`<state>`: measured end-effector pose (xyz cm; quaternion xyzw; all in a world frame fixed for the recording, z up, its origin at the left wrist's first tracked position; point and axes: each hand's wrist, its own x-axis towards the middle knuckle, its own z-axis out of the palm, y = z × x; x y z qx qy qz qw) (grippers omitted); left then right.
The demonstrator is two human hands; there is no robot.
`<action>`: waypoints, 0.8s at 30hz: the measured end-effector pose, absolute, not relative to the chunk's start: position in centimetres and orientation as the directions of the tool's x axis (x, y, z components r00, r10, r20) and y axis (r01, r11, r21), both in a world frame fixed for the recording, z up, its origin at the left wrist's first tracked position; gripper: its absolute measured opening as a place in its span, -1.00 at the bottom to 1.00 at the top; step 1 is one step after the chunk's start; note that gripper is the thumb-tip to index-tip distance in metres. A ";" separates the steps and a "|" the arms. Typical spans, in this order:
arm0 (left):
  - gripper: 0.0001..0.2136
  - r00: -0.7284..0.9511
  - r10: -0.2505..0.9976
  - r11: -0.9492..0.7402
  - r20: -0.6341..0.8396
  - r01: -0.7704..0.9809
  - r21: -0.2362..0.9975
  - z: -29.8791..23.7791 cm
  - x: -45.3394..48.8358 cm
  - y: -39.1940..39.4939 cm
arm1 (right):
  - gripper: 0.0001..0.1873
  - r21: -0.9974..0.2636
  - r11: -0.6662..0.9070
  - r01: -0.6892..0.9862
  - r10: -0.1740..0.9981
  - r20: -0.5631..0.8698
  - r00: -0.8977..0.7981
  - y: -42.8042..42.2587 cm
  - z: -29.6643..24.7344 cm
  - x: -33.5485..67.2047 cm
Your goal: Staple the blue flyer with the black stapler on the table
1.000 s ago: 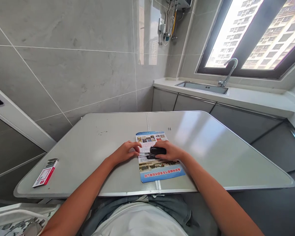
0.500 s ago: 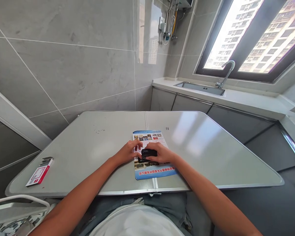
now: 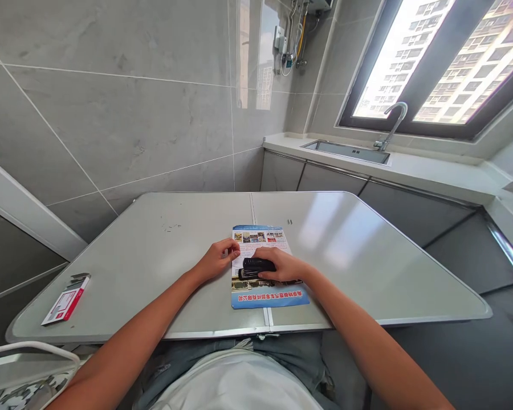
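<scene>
A colourful printed leaflet (image 3: 263,296) with a blue lower band lies flat near the front middle of a grey folding table (image 3: 154,256). A black stapler (image 3: 256,265) sits across the leaflet's left edge. My right hand (image 3: 282,266) is closed over the stapler from the right. My left hand (image 3: 216,259) rests on the table at the leaflet's left edge, fingers curled, fingertips touching the paper.
A small red and white box (image 3: 65,302) with loose staples beside it lies at the table's front left corner. Behind the table run tiled walls, a counter with a sink (image 3: 346,151) and tap (image 3: 391,122), and a window.
My hands and the stapler stay on the leaflet. My left fingers lay spread over the stapler half a second ago; they have since drawn back to the paper's edge and curled.
</scene>
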<state>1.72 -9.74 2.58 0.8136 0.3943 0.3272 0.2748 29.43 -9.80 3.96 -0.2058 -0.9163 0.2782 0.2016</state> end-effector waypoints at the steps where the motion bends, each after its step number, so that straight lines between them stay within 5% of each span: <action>1: -0.80 0.503 0.805 -0.560 0.313 0.470 0.683 2.5 1.8 -9.8 | -0.68 -0.590 0.762 0.268 0.491 0.256 -0.833 -9.8 3.9 29.4; 9: -0.80 0.559 0.775 -0.629 0.296 0.638 0.444 1.0 2.0 -9.6 | -0.64 -0.572 0.767 0.291 0.514 0.276 -0.812 -9.8 3.4 29.3; 14: -0.80 0.560 0.789 -0.610 0.253 0.665 0.432 1.1 1.9 -9.6 | -0.54 -0.585 0.754 0.300 0.573 0.361 -0.735 -9.4 3.2 30.2; 19: -0.79 0.583 0.785 -0.609 0.209 0.665 0.432 1.6 1.8 -9.7 | -0.56 -0.569 0.654 0.498 0.756 0.479 -0.446 -7.8 3.5 32.7; 24: -0.79 0.592 0.791 -0.598 0.153 0.697 0.396 2.3 0.8 -9.7 | -0.57 -0.503 0.394 0.769 0.857 0.503 -0.111 -6.5 3.6 35.2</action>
